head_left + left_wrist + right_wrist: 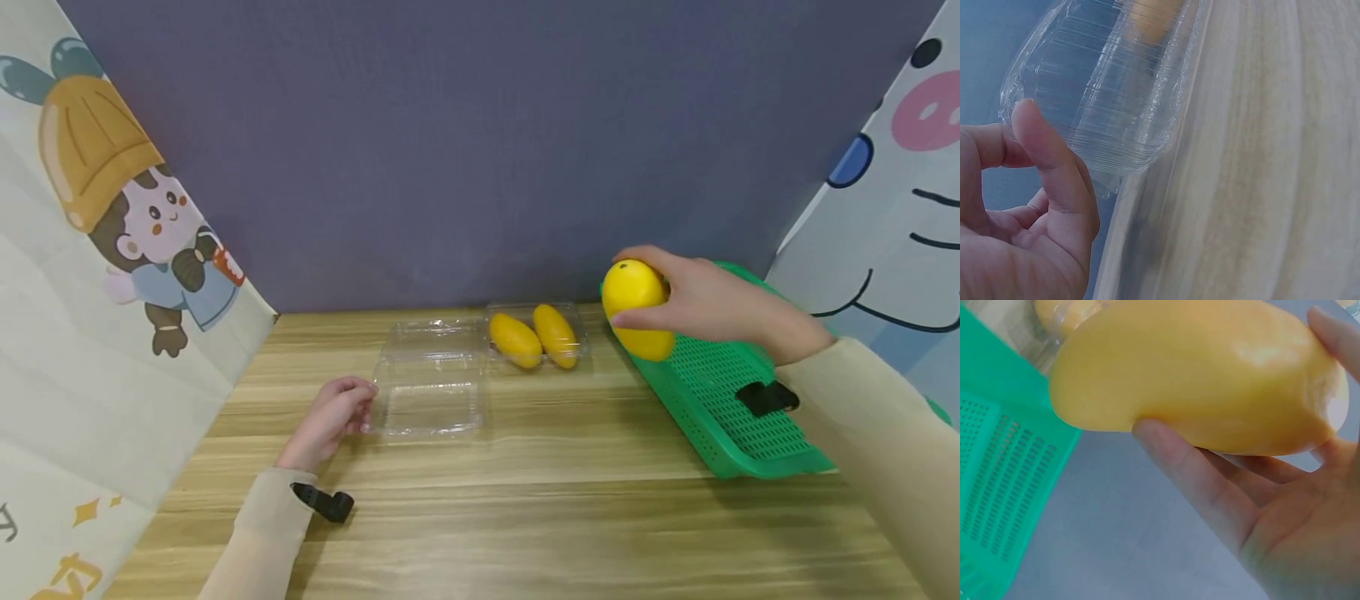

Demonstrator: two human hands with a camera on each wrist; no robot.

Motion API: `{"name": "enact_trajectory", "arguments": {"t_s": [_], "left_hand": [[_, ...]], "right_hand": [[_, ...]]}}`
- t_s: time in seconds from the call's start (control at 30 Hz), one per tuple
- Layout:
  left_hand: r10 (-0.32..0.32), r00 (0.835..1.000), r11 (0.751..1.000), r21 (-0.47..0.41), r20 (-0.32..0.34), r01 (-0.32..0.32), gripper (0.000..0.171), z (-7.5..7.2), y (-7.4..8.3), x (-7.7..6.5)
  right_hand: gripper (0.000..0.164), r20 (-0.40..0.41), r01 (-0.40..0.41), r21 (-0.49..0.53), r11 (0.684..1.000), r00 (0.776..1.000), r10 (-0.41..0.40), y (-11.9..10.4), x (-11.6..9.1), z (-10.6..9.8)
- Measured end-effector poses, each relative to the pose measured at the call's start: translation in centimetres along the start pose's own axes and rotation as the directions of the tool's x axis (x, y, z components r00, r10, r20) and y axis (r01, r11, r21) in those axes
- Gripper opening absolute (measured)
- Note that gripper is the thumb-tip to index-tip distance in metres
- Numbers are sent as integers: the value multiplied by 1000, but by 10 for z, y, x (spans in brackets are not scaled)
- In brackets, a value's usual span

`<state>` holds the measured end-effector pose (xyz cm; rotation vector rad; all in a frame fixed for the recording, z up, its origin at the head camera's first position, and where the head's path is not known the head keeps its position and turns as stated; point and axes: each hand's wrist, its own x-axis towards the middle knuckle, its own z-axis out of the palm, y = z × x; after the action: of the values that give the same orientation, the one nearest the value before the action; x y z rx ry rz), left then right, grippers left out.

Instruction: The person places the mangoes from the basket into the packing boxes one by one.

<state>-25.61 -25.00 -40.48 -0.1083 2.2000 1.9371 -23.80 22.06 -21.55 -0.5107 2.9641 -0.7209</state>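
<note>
My right hand [701,300] grips a yellow mango [633,292] above the far left edge of the green basket [675,400]. In the right wrist view the thumb and fingers wrap round the mango [1197,375]. My left hand [333,417] is at the left edge of an open clear plastic clamshell box [431,408] on the table. The left wrist view has its thumb and forefinger pinching the rim of the box [1110,125]. Behind it to the right, two mangoes [555,336] lie side by side in another clear plastic box [585,337].
A wood-grain table [525,525] runs up to a dark blue-grey back wall [480,150]. Printed cartoon panels stand at the left [45,292] and right [900,250]. The slotted green basket takes up the table's right side, under my right forearm.
</note>
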Motion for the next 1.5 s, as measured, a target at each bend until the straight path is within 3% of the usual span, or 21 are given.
{"name": "enact_trajectory", "arguments": {"t_s": [0.63, 1.13, 1.5], "left_hand": [[0, 1000, 1000, -25, -26, -1, 26, 2, -1, 1], [0, 1000, 1000, -29, -31, -1, 26, 0, -3, 1], [0, 1000, 1000, 7, 15, 0, 27, -3, 0, -1]], "right_hand": [[80, 34, 60, 25, 998, 998, -61, -35, 28, 12], [79, 82, 112, 61, 992, 990, -117, -55, 48, 35], [80, 129, 127, 95, 987, 982, -138, -67, 59, 52]]}}
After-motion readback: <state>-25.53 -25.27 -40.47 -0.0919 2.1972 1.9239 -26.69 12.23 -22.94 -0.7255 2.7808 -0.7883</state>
